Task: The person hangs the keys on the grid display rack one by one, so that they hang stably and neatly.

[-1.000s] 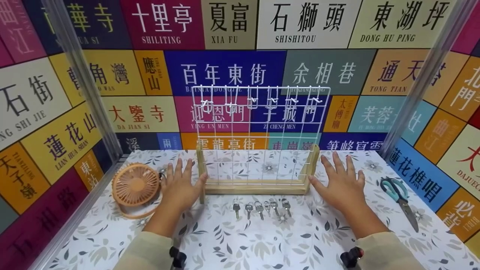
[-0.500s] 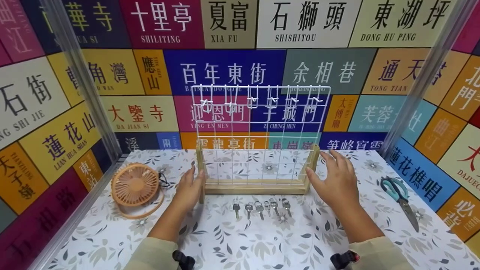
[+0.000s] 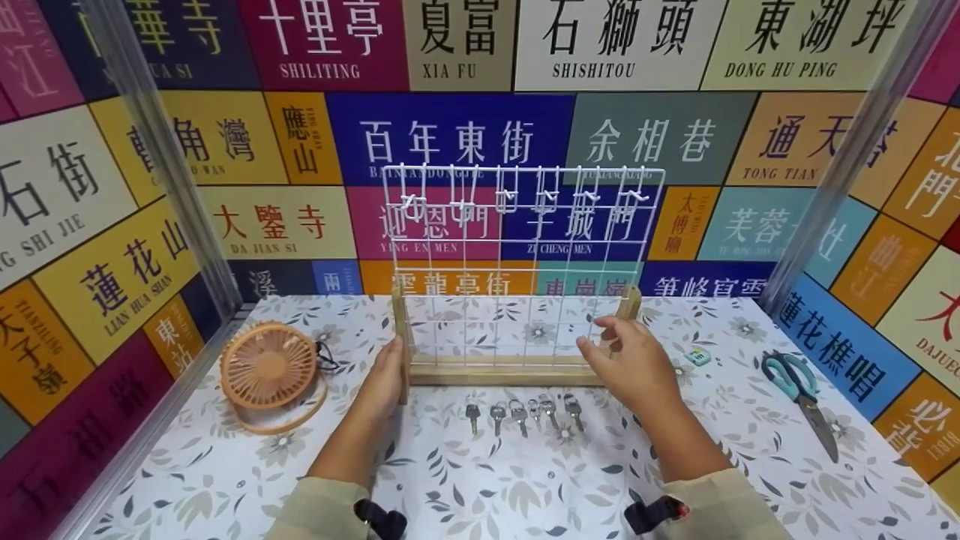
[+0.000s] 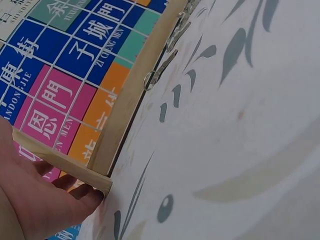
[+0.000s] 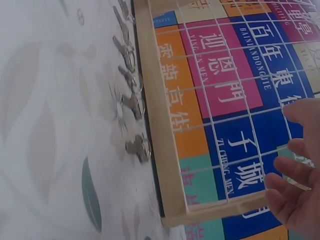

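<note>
Left wrist view has my left hand (image 4: 37, 200) against the rack's left post (image 4: 65, 161), fingers bent; whether they pinch it I cannot tell. My right hand (image 3: 637, 367) is half open at the right post (image 3: 634, 301), apparently holding nothing. Between them the wire rack (image 3: 495, 375) stands upright on the bench (image 3: 480, 487); I'd press evenly, low down, sparing the keys (image 3: 519, 417) just in front.

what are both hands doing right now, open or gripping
Left hand: at the left wooden post; whether it grips cannot be told.
Right hand: open, holding nothing.
</note>
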The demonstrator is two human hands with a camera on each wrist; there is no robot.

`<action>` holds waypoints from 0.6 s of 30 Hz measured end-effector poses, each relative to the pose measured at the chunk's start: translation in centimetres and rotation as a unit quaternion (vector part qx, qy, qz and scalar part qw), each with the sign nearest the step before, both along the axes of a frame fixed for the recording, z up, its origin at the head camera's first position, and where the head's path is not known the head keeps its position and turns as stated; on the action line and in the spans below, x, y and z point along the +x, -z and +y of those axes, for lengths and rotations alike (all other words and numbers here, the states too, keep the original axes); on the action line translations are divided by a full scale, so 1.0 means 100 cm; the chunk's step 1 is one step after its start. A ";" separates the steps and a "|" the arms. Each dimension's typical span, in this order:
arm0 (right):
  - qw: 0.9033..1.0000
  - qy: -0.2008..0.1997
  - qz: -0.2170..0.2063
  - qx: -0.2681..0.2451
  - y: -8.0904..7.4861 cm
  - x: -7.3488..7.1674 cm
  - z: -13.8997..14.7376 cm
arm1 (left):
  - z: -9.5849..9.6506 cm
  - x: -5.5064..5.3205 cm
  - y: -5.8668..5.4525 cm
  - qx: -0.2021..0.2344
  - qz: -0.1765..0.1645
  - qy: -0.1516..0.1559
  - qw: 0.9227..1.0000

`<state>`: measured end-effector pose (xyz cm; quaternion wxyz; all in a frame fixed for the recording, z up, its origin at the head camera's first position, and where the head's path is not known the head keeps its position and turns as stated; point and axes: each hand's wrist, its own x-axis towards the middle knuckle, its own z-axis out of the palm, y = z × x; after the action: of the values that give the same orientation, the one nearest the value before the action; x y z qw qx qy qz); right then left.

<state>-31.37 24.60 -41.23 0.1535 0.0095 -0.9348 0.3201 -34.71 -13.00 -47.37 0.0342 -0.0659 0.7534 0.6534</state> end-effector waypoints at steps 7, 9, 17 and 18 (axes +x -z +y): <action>0.997 -0.025 -0.063 -0.027 0.008 -0.012 -0.009 | -0.002 0.003 0.005 0.054 -0.041 0.001 0.998; 0.996 -0.034 -0.077 -0.035 0.016 -0.015 -0.010 | -0.003 0.005 0.006 0.083 -0.056 0.000 0.995; 0.990 -0.073 -0.108 -0.059 0.048 -0.024 -0.006 | -0.008 0.005 0.013 0.049 -0.036 -0.001 0.998; 0.989 -0.075 -0.109 -0.061 0.052 -0.024 -0.004 | -0.009 0.005 0.013 0.036 -0.036 -0.002 0.999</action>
<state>-33.80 24.20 -46.41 0.0265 0.0357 -0.9213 0.3863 -34.22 -13.89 -48.68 0.0617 -0.0896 0.7273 0.6776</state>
